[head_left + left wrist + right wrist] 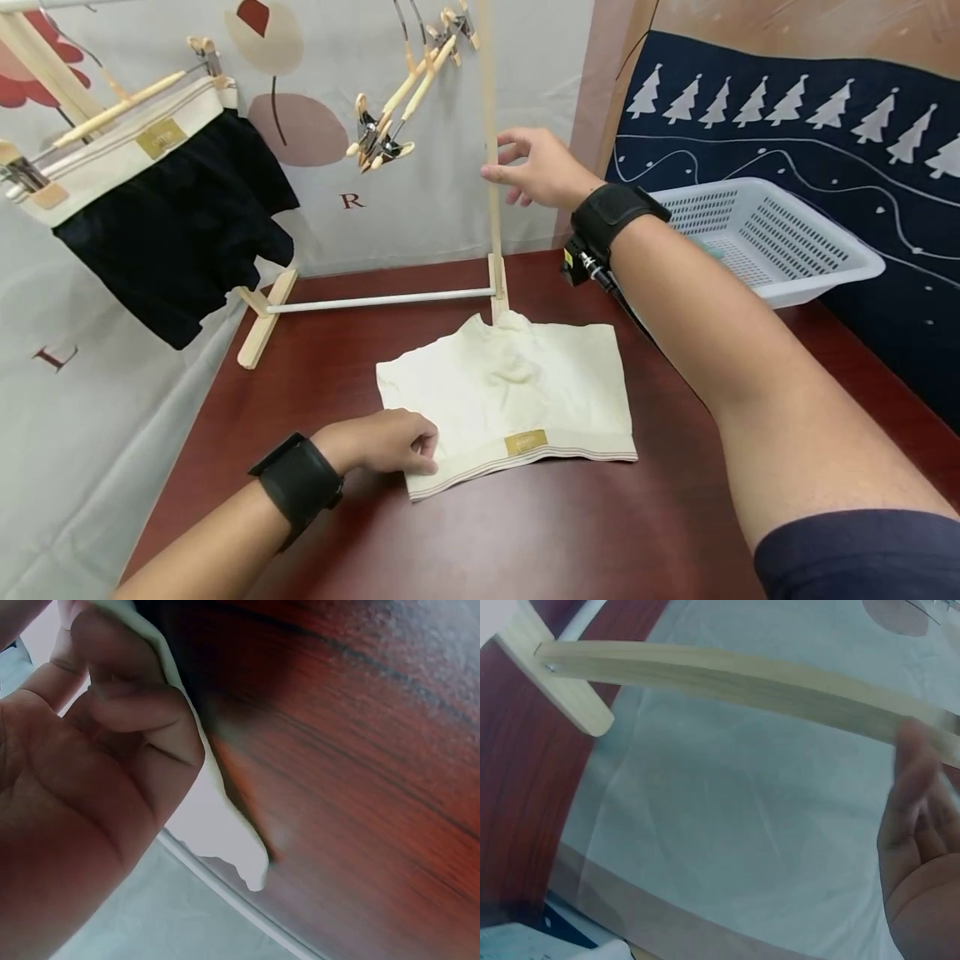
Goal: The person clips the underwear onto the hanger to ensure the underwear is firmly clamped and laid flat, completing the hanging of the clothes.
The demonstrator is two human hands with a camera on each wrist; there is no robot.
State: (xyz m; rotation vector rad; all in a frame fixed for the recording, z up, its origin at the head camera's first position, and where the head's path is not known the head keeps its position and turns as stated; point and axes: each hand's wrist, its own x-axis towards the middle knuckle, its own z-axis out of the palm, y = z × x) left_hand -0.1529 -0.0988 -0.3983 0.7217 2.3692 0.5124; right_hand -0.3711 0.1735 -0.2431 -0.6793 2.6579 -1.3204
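Left hand (386,439) is nearest me: fingers curled, thumb closing on the left end of the waistband (588,445), so it has a pinch of cloth. Cream shorts (558,375) lie flat mid-surface on the table (667,517), waistband toward the near edge, legs toward the far edge, tan label (527,442) up. Waistband bows a bit and there's a rumple in the middle; worth pulling the band straight and smoothing that first, as clips should bite better on flat cloth. Hem reaches the rack's right foot; can't tell if it's lying on it, so I'd slide the shorts toward the near edge to avoid a snag. Right hand (543,169) is raised by the upright (493,217), fingers parted and half bent, holding nothing; can't tell if they touch the wood. My read: it's a reach for the hangers (426,87), two of them hanging close together past the upright. Go round the post, don't lean on it, and take one by its bar so the clips (393,148) don't tangle. Black shorts (180,225), clipped at both waistband ends on the rack's left side, are a good pattern to copy. Basket (813,237) sits toward the far right corner; mind the forearm there.
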